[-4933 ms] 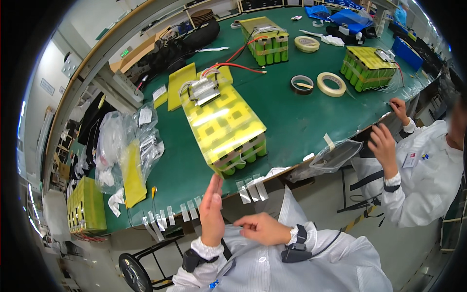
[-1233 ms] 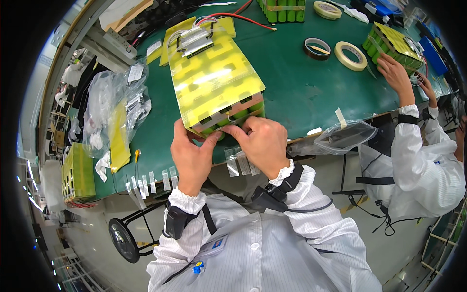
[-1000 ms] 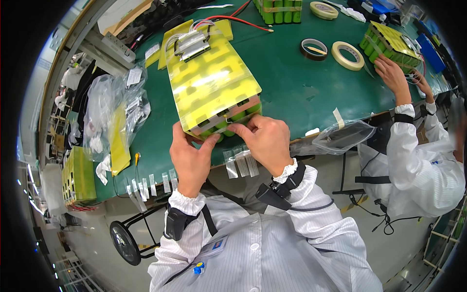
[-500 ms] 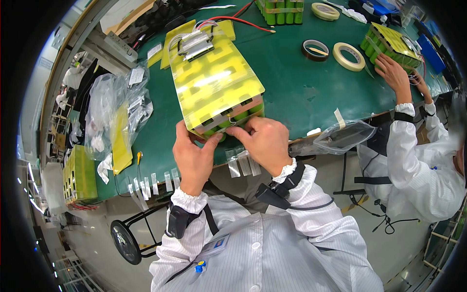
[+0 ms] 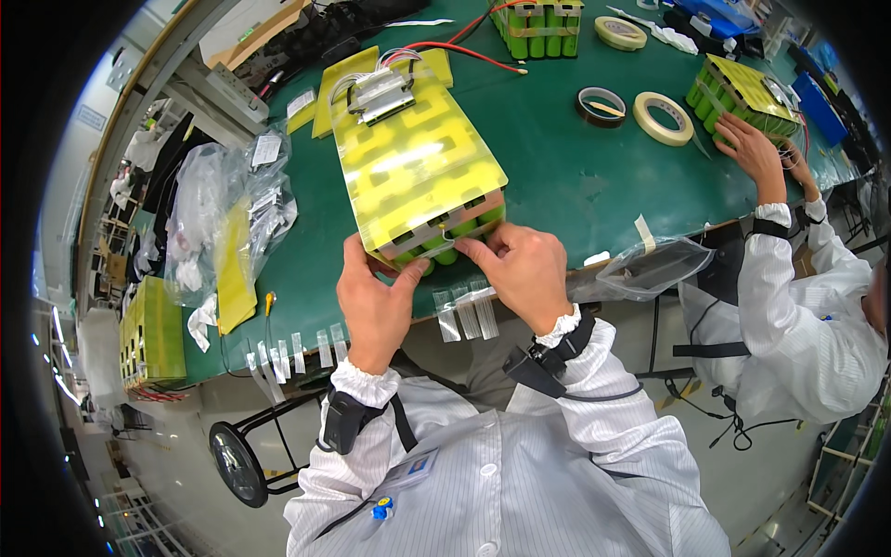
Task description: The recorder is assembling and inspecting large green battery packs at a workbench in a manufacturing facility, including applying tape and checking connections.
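Observation:
A battery pack (image 5: 418, 176) lies on the green workbench, its green cylindrical cells topped by a yellow sheet under clear film. At its far end sit a silvery circuit board (image 5: 382, 95) and bundled thin wires. My left hand (image 5: 373, 302) grips the near left corner, thumb against the front cells and fingers partly hidden behind the side. My right hand (image 5: 522, 274) holds the near right corner, its thumb pressed on the front face and its fingers curled at the side. Between the thumbs, a small pale strip or wire shows on the cells; I cannot tell which.
Clear tape strips (image 5: 464, 314) hang from the bench's near edge. Tape rolls (image 5: 663, 118) and another cell pack (image 5: 541, 30) stand farther back. Plastic bags (image 5: 209, 209) lie at left. On the right, a co-worker's hand (image 5: 754, 153) touches a similar pack (image 5: 741, 93).
My right hand has shifted slightly right, its thumb sliding away from the left thumb along the pack's front. My left hand stays at its corner.

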Available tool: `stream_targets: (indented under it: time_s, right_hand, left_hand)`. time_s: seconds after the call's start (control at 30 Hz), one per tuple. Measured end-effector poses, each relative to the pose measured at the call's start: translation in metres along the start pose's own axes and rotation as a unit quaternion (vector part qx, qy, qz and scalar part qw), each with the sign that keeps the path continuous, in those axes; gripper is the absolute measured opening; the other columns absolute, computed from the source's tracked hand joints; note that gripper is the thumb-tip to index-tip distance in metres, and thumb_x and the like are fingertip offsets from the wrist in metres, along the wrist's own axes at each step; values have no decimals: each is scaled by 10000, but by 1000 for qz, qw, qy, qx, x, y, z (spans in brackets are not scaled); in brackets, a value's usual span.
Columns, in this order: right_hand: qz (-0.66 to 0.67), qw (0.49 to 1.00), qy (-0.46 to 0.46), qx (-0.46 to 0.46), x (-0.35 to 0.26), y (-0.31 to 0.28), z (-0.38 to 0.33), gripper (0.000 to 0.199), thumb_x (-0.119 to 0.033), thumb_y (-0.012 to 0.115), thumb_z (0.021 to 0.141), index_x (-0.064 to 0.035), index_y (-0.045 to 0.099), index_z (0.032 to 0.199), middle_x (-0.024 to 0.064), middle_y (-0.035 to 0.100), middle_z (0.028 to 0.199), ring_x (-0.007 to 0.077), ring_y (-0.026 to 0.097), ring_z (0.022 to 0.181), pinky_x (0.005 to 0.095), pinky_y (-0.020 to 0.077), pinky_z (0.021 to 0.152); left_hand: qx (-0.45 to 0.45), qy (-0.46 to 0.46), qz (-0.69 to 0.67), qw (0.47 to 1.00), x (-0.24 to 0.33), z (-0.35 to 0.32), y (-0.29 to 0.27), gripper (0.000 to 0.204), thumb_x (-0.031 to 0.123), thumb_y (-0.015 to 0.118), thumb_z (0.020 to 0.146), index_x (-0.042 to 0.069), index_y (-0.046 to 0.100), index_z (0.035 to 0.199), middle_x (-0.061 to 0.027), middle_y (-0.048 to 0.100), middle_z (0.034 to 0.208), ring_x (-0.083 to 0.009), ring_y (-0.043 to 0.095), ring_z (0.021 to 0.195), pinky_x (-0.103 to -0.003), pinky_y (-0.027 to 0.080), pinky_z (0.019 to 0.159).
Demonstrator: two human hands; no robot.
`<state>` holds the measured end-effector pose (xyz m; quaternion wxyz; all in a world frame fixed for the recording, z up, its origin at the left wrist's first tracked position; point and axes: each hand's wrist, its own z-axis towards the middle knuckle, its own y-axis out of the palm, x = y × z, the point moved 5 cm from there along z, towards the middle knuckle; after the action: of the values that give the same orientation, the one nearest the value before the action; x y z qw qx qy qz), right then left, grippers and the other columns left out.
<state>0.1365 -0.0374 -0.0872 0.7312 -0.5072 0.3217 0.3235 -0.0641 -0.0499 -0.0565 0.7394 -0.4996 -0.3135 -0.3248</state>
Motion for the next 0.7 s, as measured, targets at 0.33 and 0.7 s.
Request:
stream_targets:
  time_s: [0.33, 0.7]
  right_hand:
    - [-94, 991, -91, 18, -20, 1, -1, 487, -497, 772, 779, -37, 671, 654, 139, 645, 615, 338, 646, 557, 427, 485, 498]
    - [-74, 994, -71, 48, -13, -8, -1, 485, -481, 828, 721, -44, 655, 605, 118, 602, 553, 312, 607, 515, 404, 458, 488]
  left_hand:
    - [-10, 2, 25, 1000, 3, 0, 1, 417, -2, 800, 764, -32, 548, 1094, -124, 702, 928, -166, 654, 734, -304, 532, 679]
    - [-5, 7, 17, 1000, 2, -1, 1, 415, 6, 802, 767, -31, 544, 1090, -128, 704, 925, -181, 668, 739, -309, 535, 676]
